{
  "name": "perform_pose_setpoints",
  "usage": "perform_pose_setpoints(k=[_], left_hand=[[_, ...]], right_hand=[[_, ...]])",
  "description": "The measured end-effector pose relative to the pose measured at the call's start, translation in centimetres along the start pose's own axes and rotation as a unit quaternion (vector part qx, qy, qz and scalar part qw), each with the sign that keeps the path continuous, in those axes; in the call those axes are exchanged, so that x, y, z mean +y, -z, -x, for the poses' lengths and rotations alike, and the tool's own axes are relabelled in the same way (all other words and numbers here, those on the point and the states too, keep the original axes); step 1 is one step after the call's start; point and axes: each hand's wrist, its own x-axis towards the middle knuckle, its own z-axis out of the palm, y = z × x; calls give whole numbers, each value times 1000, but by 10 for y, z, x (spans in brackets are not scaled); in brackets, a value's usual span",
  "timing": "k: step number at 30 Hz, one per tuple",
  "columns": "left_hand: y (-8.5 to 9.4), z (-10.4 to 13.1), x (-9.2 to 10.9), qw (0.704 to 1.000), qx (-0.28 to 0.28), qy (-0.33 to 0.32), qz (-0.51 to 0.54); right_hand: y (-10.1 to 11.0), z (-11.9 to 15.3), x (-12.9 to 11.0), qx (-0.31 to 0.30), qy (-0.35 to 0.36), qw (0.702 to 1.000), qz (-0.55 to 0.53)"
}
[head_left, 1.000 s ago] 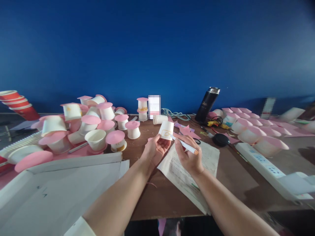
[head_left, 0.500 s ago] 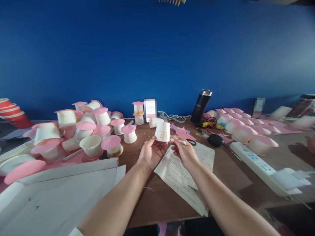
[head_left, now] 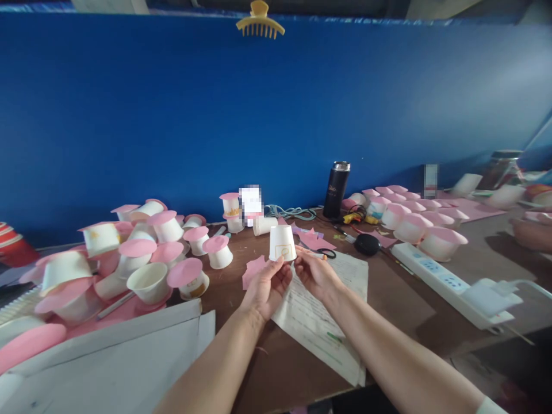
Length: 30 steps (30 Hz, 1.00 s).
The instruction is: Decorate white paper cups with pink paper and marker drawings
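A white paper cup stands upside down in my left hand, whose thumb and fingers grip its rim. A yellow-orange square with a small shape inside is drawn low on its side. My right hand closes around a slim white marker with an orange end, its fingertips by the cup's right rim. The marker's other end is hidden behind the fingers. Below the hands lies a written sheet of paper. Pink paper pieces and scissors are close by.
Cups with pink paper tops are heaped at left beside a white box lid. At right are a black thermos, a round black case, a power strip and more pink-topped cups. Another person's hand shows far right.
My right hand has moved in to the cup's rim, the marker still in it. The outline inside the drawn square looks rounder. The view has tilted up, showing a yellow hair clip on the wall.
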Motion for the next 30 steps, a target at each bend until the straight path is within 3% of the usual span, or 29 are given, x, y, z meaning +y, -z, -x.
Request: perform_pose_setpoints(k=[3, 9, 13, 16, 18, 20, 23, 26, 30], left_hand=[[0, -1, 1, 1000, 19, -4, 2], [-3, 1, 0, 1000, -6, -9, -7], [-5, 2, 0, 999, 17, -22, -19], [-5, -1, 3, 998, 38, -48, -17], [-3, -3, 4, 997, 43, -71, -7], [-2, -5, 5, 994, 55, -89, 4], [-3, -6, 5, 991, 76, -108, 9], [-3, -7, 5, 991, 79, -109, 2], [-1, -7, 5, 993, 64, -100, -2]], right_hand=[[0, 0, 2, -5, 14, 1000, 2], [-2, 3, 3, -37, 46, 997, 43], [-1, 3, 4, 24, 102, 985, 139], [1, 9, 4, 60, 245, 933, 257], [1, 17, 2, 46, 389, 863, 318], [1, 26, 2, 10, 505, 774, 382], [1, 34, 3, -62, 565, 692, 445], [2, 35, 6, -95, 563, 669, 477], [3, 32, 9, -96, 551, 668, 490]])
